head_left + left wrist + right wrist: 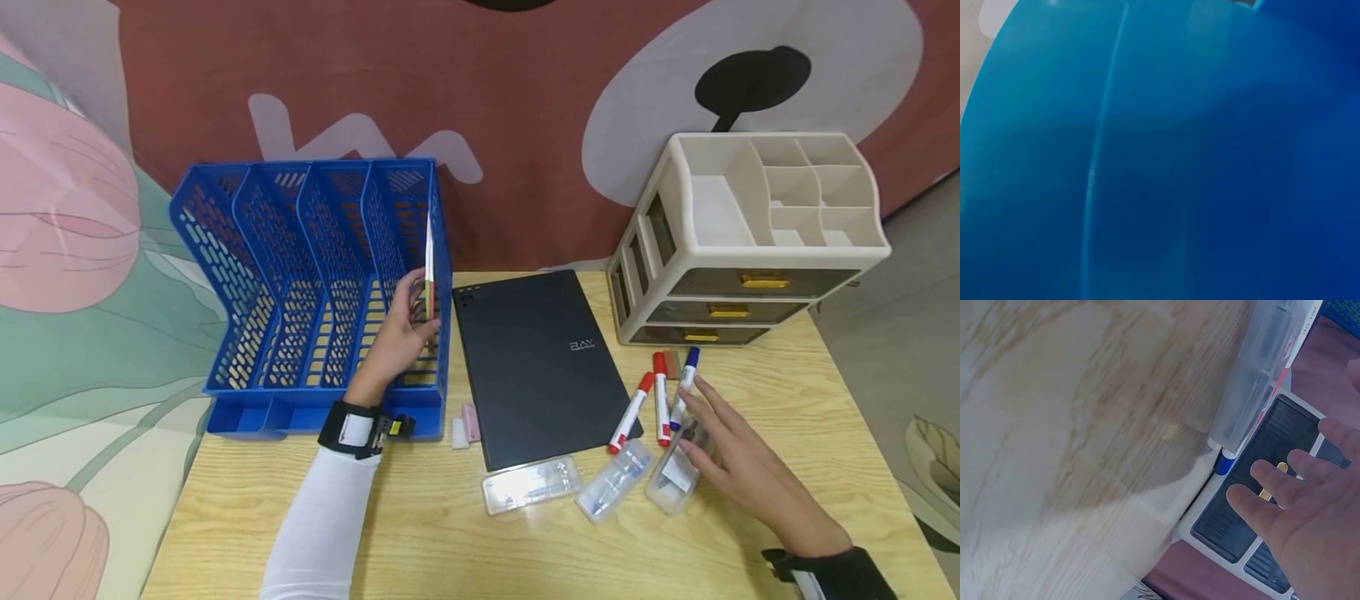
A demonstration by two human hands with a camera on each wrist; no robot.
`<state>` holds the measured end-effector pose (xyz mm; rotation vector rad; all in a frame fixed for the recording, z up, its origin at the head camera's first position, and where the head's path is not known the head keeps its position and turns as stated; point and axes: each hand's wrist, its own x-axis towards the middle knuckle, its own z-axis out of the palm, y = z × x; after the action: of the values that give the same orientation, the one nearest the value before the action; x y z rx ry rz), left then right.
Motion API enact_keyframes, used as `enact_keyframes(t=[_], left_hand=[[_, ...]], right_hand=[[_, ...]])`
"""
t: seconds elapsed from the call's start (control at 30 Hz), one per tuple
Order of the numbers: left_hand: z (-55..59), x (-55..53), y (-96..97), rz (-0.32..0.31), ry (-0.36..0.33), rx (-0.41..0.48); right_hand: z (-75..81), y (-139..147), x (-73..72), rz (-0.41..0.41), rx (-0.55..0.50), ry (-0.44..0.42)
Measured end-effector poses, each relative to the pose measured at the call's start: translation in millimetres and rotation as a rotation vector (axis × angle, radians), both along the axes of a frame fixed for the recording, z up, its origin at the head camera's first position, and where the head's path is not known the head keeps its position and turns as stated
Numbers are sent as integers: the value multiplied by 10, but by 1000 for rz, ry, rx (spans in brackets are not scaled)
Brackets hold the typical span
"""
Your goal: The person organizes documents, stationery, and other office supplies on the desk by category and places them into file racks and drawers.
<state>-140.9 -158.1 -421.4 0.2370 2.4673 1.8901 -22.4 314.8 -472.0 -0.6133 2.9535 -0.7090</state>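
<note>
My left hand (397,337) reaches into the rightmost slot of a blue file rack (315,417). Fingers and thumb grip thin booklets (429,267), which stand on edge against that slot's right wall. The left wrist view is filled by the rack's blue plastic (1147,156); neither hand nor booklets appear there. Over at the right, my right hand (750,462) holds nothing, its fingers spread and relaxed. It hovers by a clear plastic case (667,492) and a blue-capped marker (686,379). In the right wrist view, its fingers (1254,509) overlap the drawer unit behind.
A black folder (540,375) lies mid-table, with two red markers (662,400) near its right corner. Two more clear cases (532,485) lie in front. Pink and white erasers (470,422) sit left of the folder. A white drawer organizer (750,260) stands back right.
</note>
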Motion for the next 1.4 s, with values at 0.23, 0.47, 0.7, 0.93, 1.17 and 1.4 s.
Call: enact_keyframes(t=[0.23, 0.47, 0.7, 0.93, 1.17, 1.4], left_hand=[[-67, 37, -36, 53, 56, -162], [88, 303, -9, 142, 179, -335], [207, 617, 45, 251, 358, -436], [243, 821, 143, 327, 594, -446], [258, 928, 316, 234, 739, -415], [166, 988, 485, 59, 648, -485]], right_hand=[[62, -69, -44, -32, 44, -38], [118, -215, -182, -16, 18, -4], [184, -376, -300, -12, 17, 10], [262, -547, -408, -2, -22, 51], [328, -685, -501, 17, -83, 71], [284, -849, -593, 21, -95, -8]])
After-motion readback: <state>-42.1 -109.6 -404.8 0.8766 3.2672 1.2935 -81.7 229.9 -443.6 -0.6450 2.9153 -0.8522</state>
